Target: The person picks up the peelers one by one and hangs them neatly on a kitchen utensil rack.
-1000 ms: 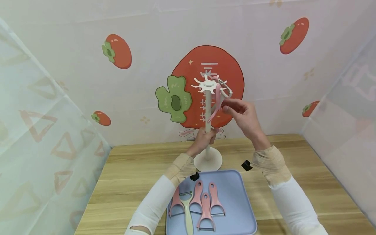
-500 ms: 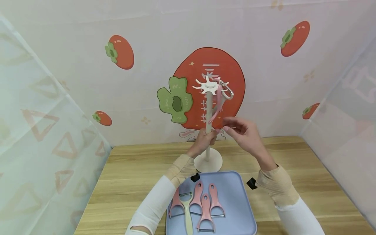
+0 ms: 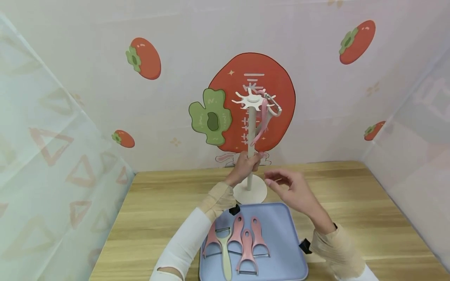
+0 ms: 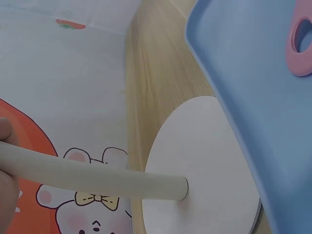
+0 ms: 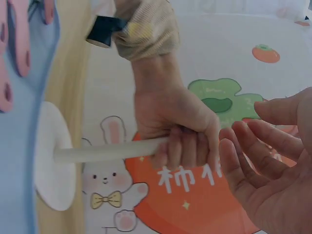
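Observation:
My left hand (image 3: 245, 167) grips the white pole (image 5: 105, 150) of an upright stand about midway up. The stand's round base (image 4: 204, 161) rests on the table. At its top is a white ring of prongs (image 3: 250, 100), where a pink peeler (image 3: 263, 117) and a white peeler (image 3: 273, 111) hang on the right side. My right hand (image 3: 293, 190) is in the air right of the pole, low near the base, with fingers loosely bent and nothing in them. Several pink peelers (image 3: 247, 249) and a pale green peeler (image 3: 225, 253) lie in a blue tray.
The blue tray (image 3: 284, 249) sits on the wooden table (image 3: 158, 218) in front of the stand's base. Behind the table hangs a white backdrop (image 3: 183, 78) printed with persimmons, and patterned sheets close in both sides.
My right hand has come down and away from the hanging peelers, to near base height. The left hand keeps its grip on the pole.

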{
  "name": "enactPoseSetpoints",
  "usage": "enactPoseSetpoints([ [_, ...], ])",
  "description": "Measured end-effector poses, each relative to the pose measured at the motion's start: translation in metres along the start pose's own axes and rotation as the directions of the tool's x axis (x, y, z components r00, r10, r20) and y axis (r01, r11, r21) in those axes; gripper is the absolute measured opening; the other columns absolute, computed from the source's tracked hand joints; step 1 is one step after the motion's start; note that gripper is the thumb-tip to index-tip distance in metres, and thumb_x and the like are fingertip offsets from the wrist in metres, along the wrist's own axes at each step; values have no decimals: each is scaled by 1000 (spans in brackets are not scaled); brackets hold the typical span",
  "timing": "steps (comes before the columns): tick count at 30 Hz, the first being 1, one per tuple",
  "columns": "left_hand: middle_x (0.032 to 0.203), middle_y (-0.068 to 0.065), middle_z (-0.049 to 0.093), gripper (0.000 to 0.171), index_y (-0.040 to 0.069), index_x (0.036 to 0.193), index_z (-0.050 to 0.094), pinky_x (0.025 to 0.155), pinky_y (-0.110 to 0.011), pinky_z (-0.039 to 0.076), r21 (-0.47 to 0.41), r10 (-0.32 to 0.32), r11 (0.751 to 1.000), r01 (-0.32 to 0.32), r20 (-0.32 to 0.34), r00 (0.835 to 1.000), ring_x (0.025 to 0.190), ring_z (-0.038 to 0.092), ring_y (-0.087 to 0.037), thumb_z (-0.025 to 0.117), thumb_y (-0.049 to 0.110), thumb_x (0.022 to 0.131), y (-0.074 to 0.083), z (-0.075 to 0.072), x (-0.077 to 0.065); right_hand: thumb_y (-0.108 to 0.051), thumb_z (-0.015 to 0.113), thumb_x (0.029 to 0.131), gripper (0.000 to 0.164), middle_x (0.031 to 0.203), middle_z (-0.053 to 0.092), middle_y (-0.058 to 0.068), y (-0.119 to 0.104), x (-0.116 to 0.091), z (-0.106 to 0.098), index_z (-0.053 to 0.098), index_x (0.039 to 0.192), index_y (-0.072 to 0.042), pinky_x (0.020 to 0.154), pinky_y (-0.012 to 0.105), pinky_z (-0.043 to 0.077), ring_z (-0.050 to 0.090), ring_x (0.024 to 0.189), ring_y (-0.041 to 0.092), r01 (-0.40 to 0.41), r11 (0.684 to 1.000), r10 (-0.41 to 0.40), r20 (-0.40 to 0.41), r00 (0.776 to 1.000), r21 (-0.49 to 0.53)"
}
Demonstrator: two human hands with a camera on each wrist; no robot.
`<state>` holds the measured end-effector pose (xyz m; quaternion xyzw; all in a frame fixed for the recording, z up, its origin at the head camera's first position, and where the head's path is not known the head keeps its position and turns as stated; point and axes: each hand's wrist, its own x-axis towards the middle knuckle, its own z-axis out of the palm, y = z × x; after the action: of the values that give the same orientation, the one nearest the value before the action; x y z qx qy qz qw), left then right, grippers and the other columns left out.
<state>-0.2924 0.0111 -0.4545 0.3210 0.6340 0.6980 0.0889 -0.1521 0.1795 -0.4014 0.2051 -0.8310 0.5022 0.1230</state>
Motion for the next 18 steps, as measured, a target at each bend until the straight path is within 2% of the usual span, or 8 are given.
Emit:
enactPoseSetpoints([
  [8,52,4,30,57,-10,63,35,48,-29,24,-16,-43,999,42,-15,999,46,26,-14,52,22,107,1,-2,-1,-25,72,97,23,98,74,-5,10,-33,21,74,114,-10,74,31,59,69,86,10,-84,994,94,164,982,-66],
  [12,51,4,30,56,-9,62,34,48,-29,24,-25,-31,999,31,-8,999,46,25,-15,50,18,108,0,-1,-1,-26,72,96,21,97,72,-8,15,-42,26,74,114,-14,72,30,59,68,85,8,-106,991,119,190,974,-82],
  [18,51,4,29,56,-4,61,34,47,-28,23,-41,-18,999,18,0,1000,45,24,-14,53,22,107,0,2,2,-26,71,97,20,94,71,-11,21,-49,30,73,113,-14,71,29,59,67,85,6,-97,990,117,220,968,-102],
])
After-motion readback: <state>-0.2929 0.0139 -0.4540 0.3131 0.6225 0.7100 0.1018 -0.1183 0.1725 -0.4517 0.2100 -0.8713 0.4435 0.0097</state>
